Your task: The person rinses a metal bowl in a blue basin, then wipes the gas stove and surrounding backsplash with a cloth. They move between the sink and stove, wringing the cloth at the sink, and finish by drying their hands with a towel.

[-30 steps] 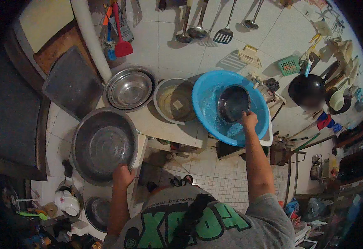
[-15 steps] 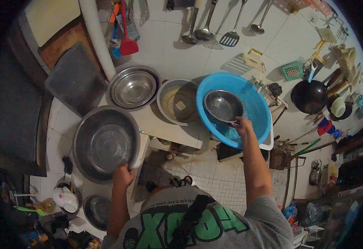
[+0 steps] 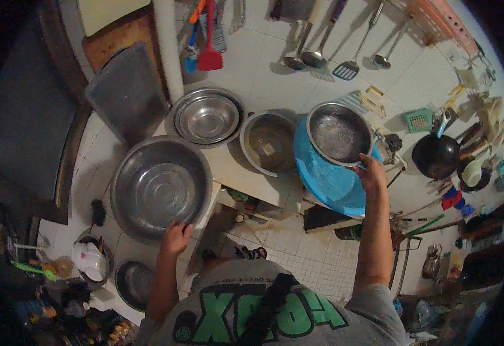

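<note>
At the left, a large dark metal basin (image 3: 162, 193) rests on the counter. My left hand (image 3: 175, 237) is at its near rim, fingers curled on the edge. On the right, my right hand (image 3: 372, 173) grips the near rim of a smaller metal basin (image 3: 339, 132), with the fingers partly hidden. That basin is held up over the blue plastic tub (image 3: 312, 179) and covers much of it. Water shows inside the tub.
Nested metal bowls (image 3: 208, 118) stand behind the large basin, beside a pot (image 3: 268, 144) with cloudy liquid. A small metal bowl (image 3: 135, 284) and white bowls (image 3: 89, 260) sit near left. Ladles and a slotted turner (image 3: 346, 70) hang on the tiled wall; a wok (image 3: 435, 157) hangs right.
My right hand has lifted the smaller basin up from inside the blue tub. My left hand stays at the large basin's near rim. The whole view has shifted slightly.
</note>
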Available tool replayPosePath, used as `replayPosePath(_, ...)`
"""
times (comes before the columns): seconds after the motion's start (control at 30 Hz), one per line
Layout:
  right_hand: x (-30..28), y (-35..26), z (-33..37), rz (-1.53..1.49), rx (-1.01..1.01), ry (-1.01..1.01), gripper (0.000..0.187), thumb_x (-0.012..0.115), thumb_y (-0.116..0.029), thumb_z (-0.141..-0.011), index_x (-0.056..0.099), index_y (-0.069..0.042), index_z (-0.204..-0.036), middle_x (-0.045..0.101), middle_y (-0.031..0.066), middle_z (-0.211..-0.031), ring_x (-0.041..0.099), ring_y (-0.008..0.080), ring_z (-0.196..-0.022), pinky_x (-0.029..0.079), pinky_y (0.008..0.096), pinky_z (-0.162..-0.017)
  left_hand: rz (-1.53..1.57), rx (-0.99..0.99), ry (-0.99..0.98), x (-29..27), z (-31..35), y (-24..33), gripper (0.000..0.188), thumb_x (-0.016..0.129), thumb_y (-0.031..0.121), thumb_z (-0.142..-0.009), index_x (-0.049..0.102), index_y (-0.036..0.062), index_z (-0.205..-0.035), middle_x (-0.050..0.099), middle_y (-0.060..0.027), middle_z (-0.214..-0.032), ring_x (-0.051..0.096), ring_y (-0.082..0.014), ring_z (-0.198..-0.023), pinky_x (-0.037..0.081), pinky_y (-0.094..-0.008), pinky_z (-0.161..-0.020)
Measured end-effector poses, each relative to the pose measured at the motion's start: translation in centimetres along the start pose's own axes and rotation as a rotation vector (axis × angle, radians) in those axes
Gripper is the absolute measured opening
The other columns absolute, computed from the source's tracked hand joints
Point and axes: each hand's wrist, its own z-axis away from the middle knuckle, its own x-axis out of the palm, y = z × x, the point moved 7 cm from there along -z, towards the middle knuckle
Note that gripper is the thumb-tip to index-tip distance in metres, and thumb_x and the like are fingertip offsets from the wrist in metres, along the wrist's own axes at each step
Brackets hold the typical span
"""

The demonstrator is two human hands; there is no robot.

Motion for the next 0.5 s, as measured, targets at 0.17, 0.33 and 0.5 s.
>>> replayPosePath(0.17,6.8,1.2,4.2,0.044,0.055,-0.151,0.017,0.068,-0.009,-0.087,0.062,0.003,-0.097,0.062,0.0116,-0.093,0.062,0.0220,-0.075,0.055,0.0311,-0.060,-0.179,-0.044,0.112,-1.1,0.4,-2.4,0.043,0.055,0.042,-0.092,0.070,0.0034,-0.101,0.057,-0.0259,-0.122,0.053,-0.0444,-0.114,0.042,-0.0533,-0.097)
replayPosePath(0.33,15.6,8.1,8.7,0.041,0.222,-0.328,0.012,0.068,-0.007,-0.086,0.060,0.002,-0.089,0.062,0.0091,-0.083,0.061,0.0201,-0.070,0.054,0.0316,-0.055,-0.342,-0.018,0.500,-3.3,2.4,-7.3,0.041,0.066,0.042,-0.083,0.073,0.0061,-0.100,0.056,-0.0231,-0.120,0.049,-0.0403,-0.119,0.037,-0.0548,-0.103)
replayPosePath(0.5,23.4,14.7,12.0,0.164,0.258,-0.481,0.008,0.065,-0.004,-0.087,0.064,0.003,-0.084,0.065,0.0112,-0.085,0.064,0.0201,-0.066,0.056,0.0304,-0.053,-0.213,-0.149,0.328,-3.4,2.5,-10.5,0.044,0.066,0.041,-0.081,0.071,0.0037,-0.103,0.055,-0.0181,-0.126,0.050,-0.0351,-0.120,0.033,-0.0482,-0.109)
